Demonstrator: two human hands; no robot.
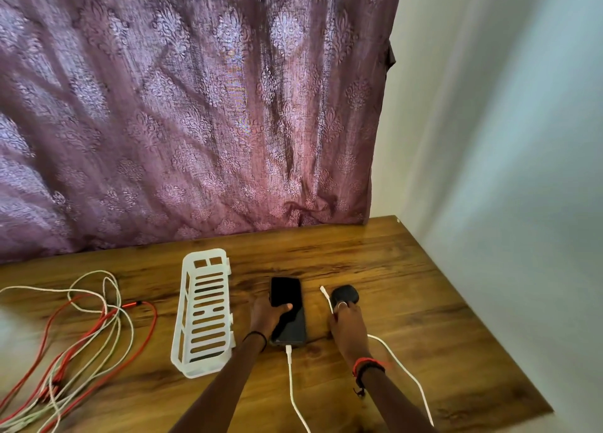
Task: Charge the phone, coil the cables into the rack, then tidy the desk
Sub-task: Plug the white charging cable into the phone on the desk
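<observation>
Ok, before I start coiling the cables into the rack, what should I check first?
1. White cable plugged into the phone: ok.
2. Phone really charging: cannot tell, its screen is dark.
3. Left grip free: not ok, it holds the phone.
4. Right grip free: not ok, it pinches a second cable.
5. Rack on the desk, nothing in it: ok.
6. Loose cables untangled: not ok, red and white ones cross at the left.

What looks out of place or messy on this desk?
The red and white cables lie in a loose tangle left of the white rack, uncoiled and running out of the picture's lower left. Nothing else stands out.
</observation>
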